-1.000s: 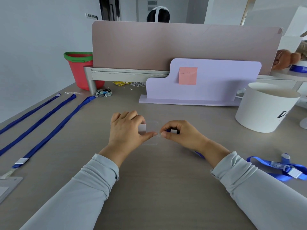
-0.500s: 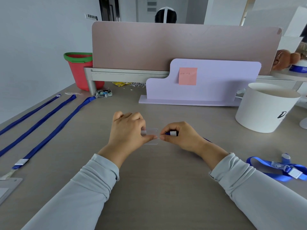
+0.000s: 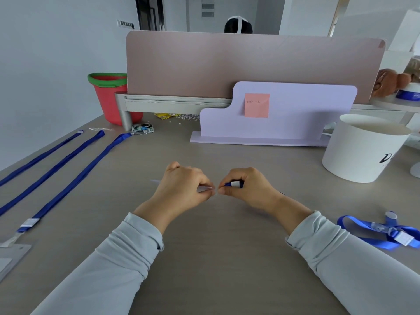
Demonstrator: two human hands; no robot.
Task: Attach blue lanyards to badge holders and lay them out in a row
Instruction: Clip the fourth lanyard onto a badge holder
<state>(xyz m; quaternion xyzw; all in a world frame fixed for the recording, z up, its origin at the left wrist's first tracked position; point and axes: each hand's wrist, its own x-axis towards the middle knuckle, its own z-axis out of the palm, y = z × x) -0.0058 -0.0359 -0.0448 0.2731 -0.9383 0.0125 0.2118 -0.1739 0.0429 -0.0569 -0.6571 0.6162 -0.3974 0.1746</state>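
Over the middle of the table my left hand (image 3: 184, 187) pinches a clear badge holder (image 3: 205, 189), which is almost wholly hidden under its fingers. My right hand (image 3: 246, 186) pinches the clip end of a blue lanyard (image 3: 234, 184) right against the holder's edge; the strap runs off behind my right wrist. Three blue lanyards (image 3: 75, 176) lie stretched out in a row on the left. The nearest one ends at a badge holder (image 3: 11, 253) at the left edge. One more blue lanyard (image 3: 384, 233) lies loose at the right.
A white round tub (image 3: 361, 148) stands at the right. A lilac board with a pink sticky note (image 3: 256, 105) stands at the back before a pink desk divider (image 3: 250, 64). A red bucket (image 3: 111, 96) sits at the back left. Behind the divider shows a person's head.
My hands have drawn closer together. The left hand has turned the badge holder, so its clear face no longer shows between the hands, and the lanyard clip now meets its edge.
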